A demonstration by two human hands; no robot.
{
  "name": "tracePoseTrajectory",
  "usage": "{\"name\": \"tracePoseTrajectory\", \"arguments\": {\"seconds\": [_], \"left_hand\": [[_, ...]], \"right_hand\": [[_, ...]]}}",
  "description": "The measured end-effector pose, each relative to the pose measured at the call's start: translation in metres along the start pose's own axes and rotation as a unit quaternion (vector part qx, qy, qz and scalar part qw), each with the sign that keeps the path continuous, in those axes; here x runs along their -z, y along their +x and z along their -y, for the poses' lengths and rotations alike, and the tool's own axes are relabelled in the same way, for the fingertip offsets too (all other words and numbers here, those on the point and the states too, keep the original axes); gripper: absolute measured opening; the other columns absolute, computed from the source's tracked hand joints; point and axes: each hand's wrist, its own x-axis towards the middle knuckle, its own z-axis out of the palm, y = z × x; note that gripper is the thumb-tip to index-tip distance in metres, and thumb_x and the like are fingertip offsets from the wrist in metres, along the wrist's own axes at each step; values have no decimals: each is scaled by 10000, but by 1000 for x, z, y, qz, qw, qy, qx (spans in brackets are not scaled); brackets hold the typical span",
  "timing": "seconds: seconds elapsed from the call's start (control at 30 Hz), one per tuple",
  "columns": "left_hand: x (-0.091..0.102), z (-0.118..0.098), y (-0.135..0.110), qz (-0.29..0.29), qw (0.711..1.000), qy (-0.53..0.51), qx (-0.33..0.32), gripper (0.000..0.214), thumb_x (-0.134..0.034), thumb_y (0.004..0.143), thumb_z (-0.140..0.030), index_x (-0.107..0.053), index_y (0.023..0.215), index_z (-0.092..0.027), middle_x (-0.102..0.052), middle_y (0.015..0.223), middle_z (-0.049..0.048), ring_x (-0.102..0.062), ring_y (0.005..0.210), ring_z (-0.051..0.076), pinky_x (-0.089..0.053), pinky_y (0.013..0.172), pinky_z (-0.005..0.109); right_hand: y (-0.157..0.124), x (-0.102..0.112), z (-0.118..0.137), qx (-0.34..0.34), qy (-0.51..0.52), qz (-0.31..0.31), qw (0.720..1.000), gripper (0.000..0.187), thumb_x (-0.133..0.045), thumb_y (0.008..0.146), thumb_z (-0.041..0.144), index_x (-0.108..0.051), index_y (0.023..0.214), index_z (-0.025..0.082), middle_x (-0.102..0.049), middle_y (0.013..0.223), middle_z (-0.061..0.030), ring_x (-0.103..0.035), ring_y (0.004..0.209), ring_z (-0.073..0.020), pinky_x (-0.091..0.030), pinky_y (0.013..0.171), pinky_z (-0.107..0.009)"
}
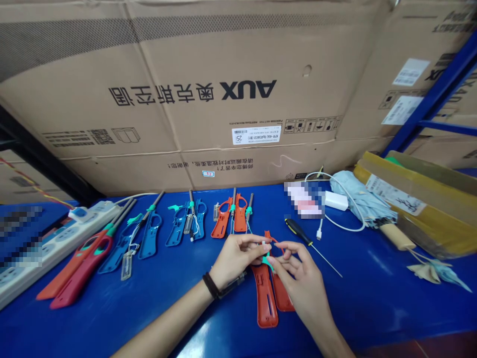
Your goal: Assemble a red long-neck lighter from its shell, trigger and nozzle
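My left hand (235, 258) is closed in a pinch on a small whitish part (264, 243); its exact kind is too small to tell. Between the thumb and fingers of my right hand (301, 276) is a green lighter trigger (267, 260), touching or almost touching the whitish part. Below both hands lies an opened red lighter shell, one half (266, 303) in front and the other half (282, 291) partly hidden by my right hand. A clear fuel tank (233, 285) shows dimly under my left wrist, partly covered.
Opened red (222, 219) and blue lighters (150, 236) lie behind and left, near closed lighters (82, 268) and a power strip (59, 243). To the right are a screwdriver (298, 231), a white charger (336, 200), a folded umbrella (361, 199) and a taped box (413, 214). Cardboard (186, 124) stands behind.
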Motion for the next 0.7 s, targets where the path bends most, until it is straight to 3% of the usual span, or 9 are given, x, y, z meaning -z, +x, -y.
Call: {"name": "tracePoseTrajectory", "arguments": {"seconds": [0.13,0.37,0.5,0.7], "left_hand": [[1,-2,0,-15,1000,-3,24,419,-757,613,-460,-727,874,-134,-712,733,60,-645,638,134,-527,642,239],[1,-2,1,-30,999,20,19,356,-767,590,-448,-743,760,-137,-703,638,47,-596,536,99,-484,558,198],[-1,-3,-1,-31,998,52,0,330,-752,611,-436,-754,770,-147,-722,716,49,-566,548,89,-449,542,181],[0,-3,-2,-27,999,38,26,347,-713,651,-461,-749,784,-142,-706,693,44,-588,577,103,-486,616,218]], "right_hand": [[0,2,0,14,-10,-8,1000,234,-672,751,300,-538,923,213,-431,770,35,-637,706,-135,-555,694,-267],[-1,1,0,83,-61,9,995,154,-641,782,267,-566,908,222,-457,823,12,-624,711,-125,-562,669,-245],[-1,1,-1,92,-73,24,993,131,-620,801,241,-568,921,244,-458,842,13,-629,721,-121,-563,672,-238],[-3,1,-2,109,-67,0,992,100,-619,805,230,-542,868,241,-472,865,6,-595,757,-118,-555,687,-230]]}}
